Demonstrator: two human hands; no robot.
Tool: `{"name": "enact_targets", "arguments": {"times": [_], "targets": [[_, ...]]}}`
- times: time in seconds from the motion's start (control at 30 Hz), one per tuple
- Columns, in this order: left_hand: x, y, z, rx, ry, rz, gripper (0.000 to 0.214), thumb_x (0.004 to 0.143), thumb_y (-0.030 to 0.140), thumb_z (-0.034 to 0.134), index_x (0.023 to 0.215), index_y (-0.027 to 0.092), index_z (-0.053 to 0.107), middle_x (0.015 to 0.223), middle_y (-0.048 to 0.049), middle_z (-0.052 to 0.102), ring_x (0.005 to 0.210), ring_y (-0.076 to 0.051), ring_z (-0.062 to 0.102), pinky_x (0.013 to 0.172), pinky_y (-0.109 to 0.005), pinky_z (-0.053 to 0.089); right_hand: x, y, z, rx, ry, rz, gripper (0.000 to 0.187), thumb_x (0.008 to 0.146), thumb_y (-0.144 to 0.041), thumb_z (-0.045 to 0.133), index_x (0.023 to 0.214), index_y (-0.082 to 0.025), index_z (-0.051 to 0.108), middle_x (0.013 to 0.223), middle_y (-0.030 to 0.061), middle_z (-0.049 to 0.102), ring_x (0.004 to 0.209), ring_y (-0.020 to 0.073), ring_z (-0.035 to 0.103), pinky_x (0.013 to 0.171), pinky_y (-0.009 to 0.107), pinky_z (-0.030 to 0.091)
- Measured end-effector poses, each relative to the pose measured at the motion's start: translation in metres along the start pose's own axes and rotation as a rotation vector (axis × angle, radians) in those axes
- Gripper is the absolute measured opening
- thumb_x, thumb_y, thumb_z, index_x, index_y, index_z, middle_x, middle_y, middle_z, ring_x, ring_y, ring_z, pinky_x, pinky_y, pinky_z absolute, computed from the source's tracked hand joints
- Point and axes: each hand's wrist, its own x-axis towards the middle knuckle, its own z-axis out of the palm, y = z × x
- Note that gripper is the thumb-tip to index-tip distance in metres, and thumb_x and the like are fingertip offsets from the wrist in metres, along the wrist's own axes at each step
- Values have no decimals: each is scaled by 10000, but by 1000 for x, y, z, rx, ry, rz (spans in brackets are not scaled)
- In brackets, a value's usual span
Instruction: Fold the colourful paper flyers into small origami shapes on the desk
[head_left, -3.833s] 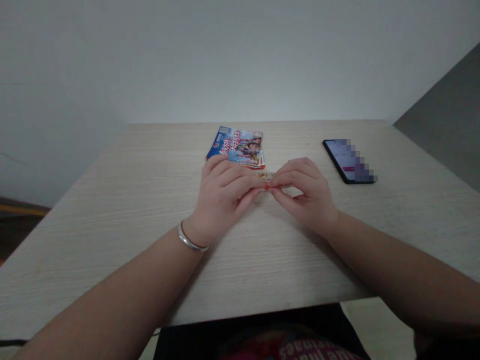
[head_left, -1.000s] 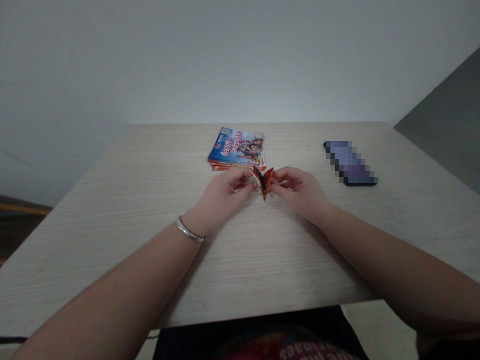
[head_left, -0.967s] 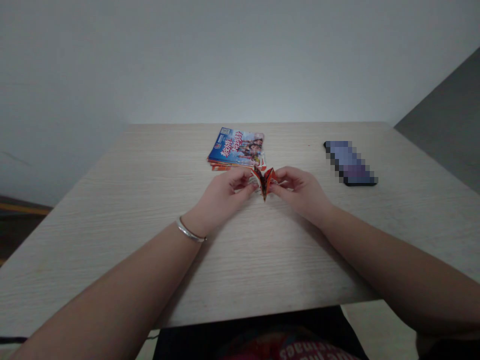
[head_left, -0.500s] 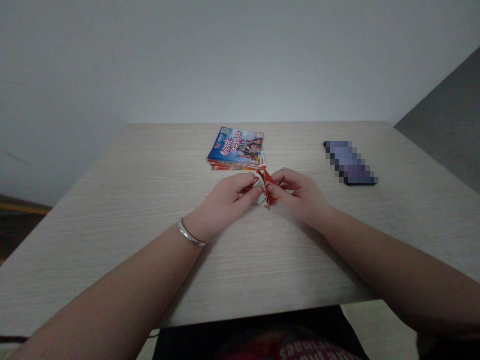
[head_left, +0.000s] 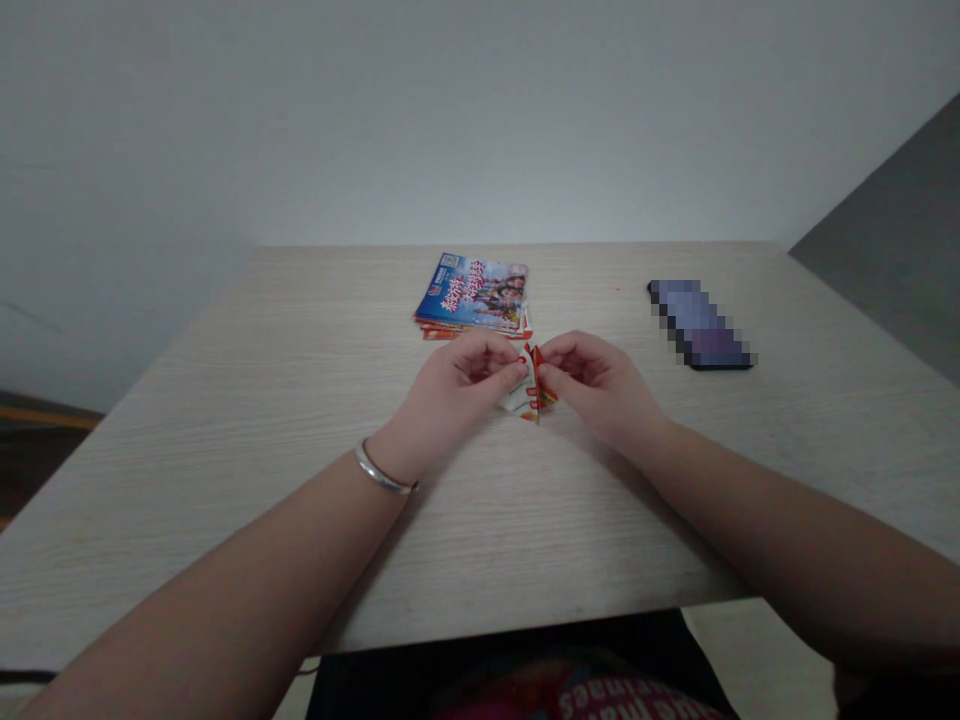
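Observation:
A small folded piece of red and white printed paper (head_left: 529, 392) stands on edge just above the wooden table (head_left: 300, 400), its point down. My left hand (head_left: 457, 385), with a silver bangle at the wrist, pinches its left side. From the other side my right hand (head_left: 592, 385) pinches the paper too. Both hands have their fingers curled and meet at the paper in the middle of the table.
A thin stack of colourful printed leaflets (head_left: 474, 293) lies just beyond my hands. A dark phone (head_left: 701, 323) lies flat at the right. A pale wall rises behind the table's far edge; the near edge is close to my body.
The paper has gone from an open V shape to a narrower, pressed-together fold, showing more white. Both hands have come down a little and closer together.

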Motion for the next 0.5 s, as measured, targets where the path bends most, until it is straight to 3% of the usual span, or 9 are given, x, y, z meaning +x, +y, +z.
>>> {"name": "enact_targets", "arguments": {"times": [0.27,0.5], "targets": [[-2,8,3,-26,47,-11,26,808,202,659,799,191,638,810,-6,653,771,-126,611,772,-282,530,-5,-7,1,-37,-6,-15,87,775,-276,673,771,-234,597,720,-35,644,634,108,596,608,275,520],[-4,7,3,35,18,59,39,814,202,640,791,188,612,788,0,619,722,-113,588,680,-249,507,-6,-8,5,-29,11,-34,75,785,-253,649,768,-236,578,701,-41,613,615,102,582,582,261,511]]}}
